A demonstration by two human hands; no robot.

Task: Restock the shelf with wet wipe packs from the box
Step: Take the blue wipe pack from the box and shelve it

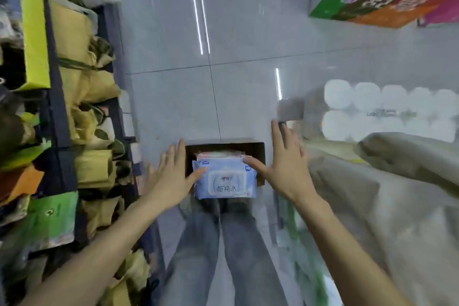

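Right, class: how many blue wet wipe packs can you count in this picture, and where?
1 blue wet wipe pack, pressed between the left hand and right hand above the cardboard box. Pinkish packs lie beneath, and more blue ones may be hidden.

Seen from above, a person is standing over a brown cardboard box (258,156) sitting on the pale tiled floor (173,97). Both arms are reaching down: the left hand (171,176) and right hand (285,166), fingers spread, are pressing their thumbs against opposite sides of a light blue wet wipe pack (224,180) above the box. More packs are lying beneath it. A shelf (62,117) crowded with yellowish bags is running along the left.
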